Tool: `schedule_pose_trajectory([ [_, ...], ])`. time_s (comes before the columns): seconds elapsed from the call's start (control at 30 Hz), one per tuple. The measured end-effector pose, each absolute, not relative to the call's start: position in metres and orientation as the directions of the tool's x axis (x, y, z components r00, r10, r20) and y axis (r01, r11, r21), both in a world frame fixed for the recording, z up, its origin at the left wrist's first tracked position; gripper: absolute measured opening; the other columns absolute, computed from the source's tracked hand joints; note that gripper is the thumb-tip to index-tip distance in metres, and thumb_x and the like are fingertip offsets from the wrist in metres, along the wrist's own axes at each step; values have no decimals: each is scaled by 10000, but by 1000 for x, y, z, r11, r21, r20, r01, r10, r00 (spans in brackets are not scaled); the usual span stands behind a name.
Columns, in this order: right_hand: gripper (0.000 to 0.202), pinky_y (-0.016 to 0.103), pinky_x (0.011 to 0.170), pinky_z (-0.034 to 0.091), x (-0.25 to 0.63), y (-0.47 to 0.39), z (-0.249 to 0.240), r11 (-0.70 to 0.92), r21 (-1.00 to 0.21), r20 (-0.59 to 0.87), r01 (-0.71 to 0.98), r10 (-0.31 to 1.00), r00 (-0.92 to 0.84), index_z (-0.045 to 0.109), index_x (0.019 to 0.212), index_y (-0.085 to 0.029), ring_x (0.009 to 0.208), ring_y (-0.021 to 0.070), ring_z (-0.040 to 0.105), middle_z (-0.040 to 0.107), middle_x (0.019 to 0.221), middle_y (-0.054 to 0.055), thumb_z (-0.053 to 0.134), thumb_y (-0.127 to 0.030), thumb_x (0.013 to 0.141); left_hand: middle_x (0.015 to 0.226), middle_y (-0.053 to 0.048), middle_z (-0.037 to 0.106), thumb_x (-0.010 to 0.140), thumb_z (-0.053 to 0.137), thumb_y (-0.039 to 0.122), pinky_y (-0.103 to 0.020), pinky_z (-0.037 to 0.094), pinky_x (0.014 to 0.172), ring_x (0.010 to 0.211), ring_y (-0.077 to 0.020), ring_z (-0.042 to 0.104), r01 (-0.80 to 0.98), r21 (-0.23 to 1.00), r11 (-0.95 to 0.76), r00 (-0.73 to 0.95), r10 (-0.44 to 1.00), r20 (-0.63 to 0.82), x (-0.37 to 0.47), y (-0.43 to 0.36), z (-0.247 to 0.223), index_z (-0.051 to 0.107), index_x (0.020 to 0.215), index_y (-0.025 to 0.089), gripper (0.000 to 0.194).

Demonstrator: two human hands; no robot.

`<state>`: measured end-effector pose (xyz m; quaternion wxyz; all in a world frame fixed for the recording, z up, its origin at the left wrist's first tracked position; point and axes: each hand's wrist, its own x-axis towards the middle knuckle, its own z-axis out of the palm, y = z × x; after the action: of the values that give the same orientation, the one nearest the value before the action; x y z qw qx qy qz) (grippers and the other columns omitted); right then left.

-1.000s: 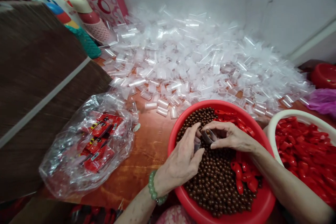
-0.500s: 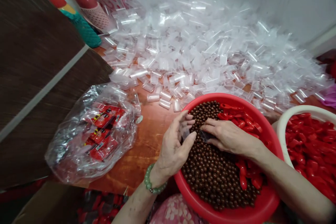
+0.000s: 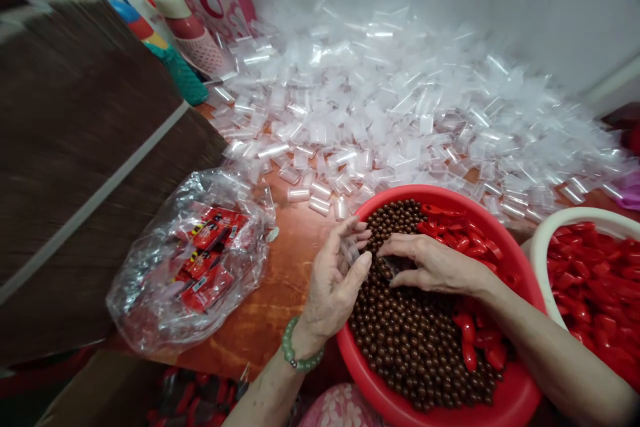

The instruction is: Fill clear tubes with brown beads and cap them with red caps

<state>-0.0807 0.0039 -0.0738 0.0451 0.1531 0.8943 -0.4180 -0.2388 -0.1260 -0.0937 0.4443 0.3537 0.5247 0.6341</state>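
My left hand, with a green bead bracelet on the wrist, is curled round a small clear plastic piece at the left rim of a red basin. Inside the basin, my right hand grips a small clear plastic container between thumb and fingers, low among shiny brown balls. The fingers partly cover this container. Red plastic pieces lie beside the balls, on the basin's right side, some under my right forearm.
Behind the basin spreads a large heap of clear plastic pieces. A clear bag with red packets lies left, beside a dark brown stack. At right stands a white basin of red pieces. Bottles stand at back left.
The view has shifted slightly, so everything sits a little lower and further right. My right thumb and fingers have spread further apart around the container; my left hand keeps its place.
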Motion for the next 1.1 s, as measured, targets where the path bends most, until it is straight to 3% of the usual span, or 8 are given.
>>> schedule_pose_trajectory([
  [0.17, 427, 245, 649, 451, -62, 13, -62, 211, -942, -175, 261, 354, -919, 652, 1130, -186, 705, 122, 531, 621, 967, 22, 774, -371, 766, 1297, -113, 543, 920, 556, 264, -427, 399, 1107, 1220, -228, 537, -46, 998, 37, -241, 969, -47, -237, -122, -93, 474, 1301, 199, 396],
  [0.33, 477, 305, 829, 469, -50, 17, -55, 12, -991, -121, 136, 382, -916, 701, 1103, -205, 903, 171, 588, 645, 1037, 37, 817, -436, 703, 1503, -118, 417, 879, 616, 248, -459, 297, 1184, 1395, -280, 389, -25, 995, 97, 32, 995, -96, -230, -115, -83, 372, 1436, 222, 609],
  [0.47, 453, 324, 906, 472, -51, 15, -58, -82, -989, -144, 123, 335, -931, 710, 1123, -219, 998, 198, 617, 682, 1041, 33, 802, -417, 725, 1547, -139, 355, 848, 651, 235, -435, 344, 1161, 1399, -287, 390, -227, 962, 152, 106, 986, -131, -222, -112, -77, 315, 1462, 193, 701],
  [0.53, 455, 328, 916, 482, -52, 13, -59, -105, -986, -159, 132, 319, -934, 705, 1149, -219, 1001, 204, 634, 698, 1059, 37, 783, -418, 747, 1503, -145, 421, 853, 647, 226, -417, 387, 1128, 1337, -275, 471, -302, 938, 171, 113, 983, -143, -220, -111, -75, 339, 1446, 176, 670],
  [0.73, 414, 308, 891, 513, -54, 10, -59, -32, -981, -190, 192, 372, -909, 683, 1199, -201, 963, 196, 669, 728, 1059, 47, 722, -363, 820, 1294, -100, 620, 897, 605, 219, -350, 473, 999, 1140, -227, 600, -300, 938, 174, 141, 980, -137, -220, -110, -72, 536, 1332, 181, 442],
  [0.87, 463, 300, 854, 539, -54, 7, -59, 15, -977, -181, 215, 478, -859, 657, 1219, -208, 952, 196, 674, 711, 1108, 59, 755, -338, 786, 1180, -112, 670, 846, 684, 364, -279, 532, 789, 976, -210, 661, -458, 843, 282, 185, 958, -220, -221, -109, -74, 578, 1284, 173, 489],
  [1.0, 407, 283, 769, 557, -56, 5, -57, 28, -970, -203, 241, 450, -870, 686, 1179, -216, 835, 177, 684, 729, 1008, 50, 739, -357, 801, 1101, -112, 699, 779, 750, 412, -257, 530, 753, 907, -197, 685, -520, 793, 317, 200, 948, -247, -225, -111, -79, 621, 1220, 159, 525],
  [1.1, 411, 281, 725, 561, -58, 6, -58, 27, -966, -218, 255, 438, -872, 688, 1177, -205, 761, 169, 683, 739, 919, 37, 738, -357, 798, 1079, -109, 713, 756, 783, 331, -248, 531, 765, 885, -185, 701, -575, 747, 334, 225, 942, -248, -228, -113, -82, 629, 1195, 152, 498],
])
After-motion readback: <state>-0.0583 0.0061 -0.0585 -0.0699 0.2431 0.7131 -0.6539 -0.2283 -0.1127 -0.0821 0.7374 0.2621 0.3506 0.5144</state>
